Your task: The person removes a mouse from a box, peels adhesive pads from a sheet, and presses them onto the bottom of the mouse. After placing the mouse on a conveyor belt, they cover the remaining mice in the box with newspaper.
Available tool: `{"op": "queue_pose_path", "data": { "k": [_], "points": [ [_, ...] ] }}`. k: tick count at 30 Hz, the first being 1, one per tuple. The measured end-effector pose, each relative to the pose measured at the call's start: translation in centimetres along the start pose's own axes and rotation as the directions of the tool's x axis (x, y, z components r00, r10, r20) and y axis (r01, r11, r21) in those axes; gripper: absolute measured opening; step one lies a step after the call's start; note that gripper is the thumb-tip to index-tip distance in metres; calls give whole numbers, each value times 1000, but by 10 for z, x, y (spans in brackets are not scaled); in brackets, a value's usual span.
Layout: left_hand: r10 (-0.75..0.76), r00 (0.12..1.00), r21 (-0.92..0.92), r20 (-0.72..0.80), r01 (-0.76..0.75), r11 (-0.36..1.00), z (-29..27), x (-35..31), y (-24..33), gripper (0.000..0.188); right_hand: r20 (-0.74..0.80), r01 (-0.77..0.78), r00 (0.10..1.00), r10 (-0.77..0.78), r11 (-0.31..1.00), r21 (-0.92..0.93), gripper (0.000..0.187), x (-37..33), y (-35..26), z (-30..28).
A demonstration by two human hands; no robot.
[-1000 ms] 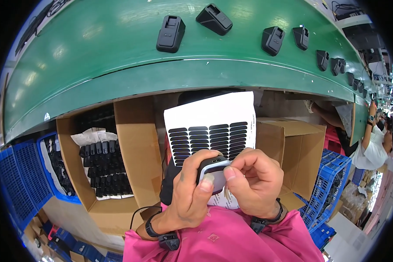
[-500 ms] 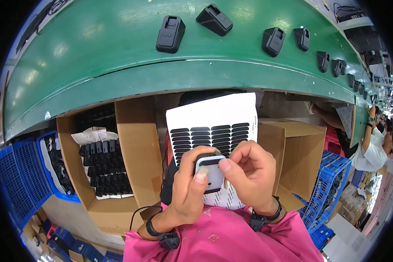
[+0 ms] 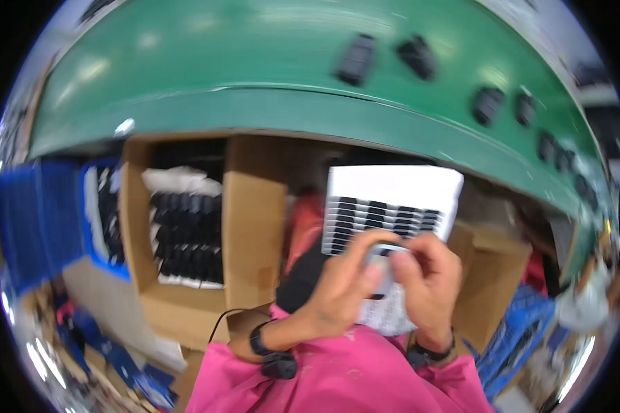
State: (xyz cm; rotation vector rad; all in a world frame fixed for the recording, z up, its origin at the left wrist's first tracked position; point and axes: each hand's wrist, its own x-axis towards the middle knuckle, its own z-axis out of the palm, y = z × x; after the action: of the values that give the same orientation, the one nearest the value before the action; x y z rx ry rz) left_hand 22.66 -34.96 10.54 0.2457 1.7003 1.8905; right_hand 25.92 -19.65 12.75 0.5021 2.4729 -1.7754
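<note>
In my left hand (image 3: 348,282) is a small device (image 3: 384,265) with a pale grey face and dark casing, gripped between thumb and fingers. My right hand (image 3: 430,282) is closed, its thumb pressed on the device's upper right edge and its other fingers curled. Anything small pinched in that hand is hidden by blur. Under both hands lies a white sheet (image 3: 393,180) bearing columns of black strip-shaped stickers (image 3: 346,226), on my lap.
Black docks (image 3: 357,60) stand in a loose row along the green bench (image 3: 207,65). An open carton (image 3: 255,241) on the left holds rows of black parts (image 3: 189,234) on white liner. Another carton (image 3: 492,275) and a blue crate (image 3: 520,323) are at right. A blue basket (image 3: 41,220) stands far left.
The view has swung, so the bench, cartons and sheet appear farther right, and the picture is blurred. Both hands stay together on the device, my right thumb still at its upper edge.
</note>
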Motion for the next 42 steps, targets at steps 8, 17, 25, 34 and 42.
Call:
{"op": "queue_pose_path", "data": {
  "k": [8,17,25,34,42],
  "points": [
    [187,956,4,-226,-191,982,-46,-9,-20,26,-28,65,997,-65,998,2,4,4,1,24],
    [29,522,53,-852,31,998,-261,-46,-156,55,-380,-202,918,116,960,-195,42,15,94,-58],
    [-211,735,203,-644,431,879,-321,-35,-282,54,-273,-306,918,287,952,-29,35,18,88,-52],
    [-559,681,-141,-473,568,811,-372,52,-306,49,-196,-297,935,295,955,18,44,27,73,-38],
    [-575,742,70,-344,631,772,-393,58,-323,41,-257,-265,931,258,964,9,47,26,68,-28]
  ]
}}
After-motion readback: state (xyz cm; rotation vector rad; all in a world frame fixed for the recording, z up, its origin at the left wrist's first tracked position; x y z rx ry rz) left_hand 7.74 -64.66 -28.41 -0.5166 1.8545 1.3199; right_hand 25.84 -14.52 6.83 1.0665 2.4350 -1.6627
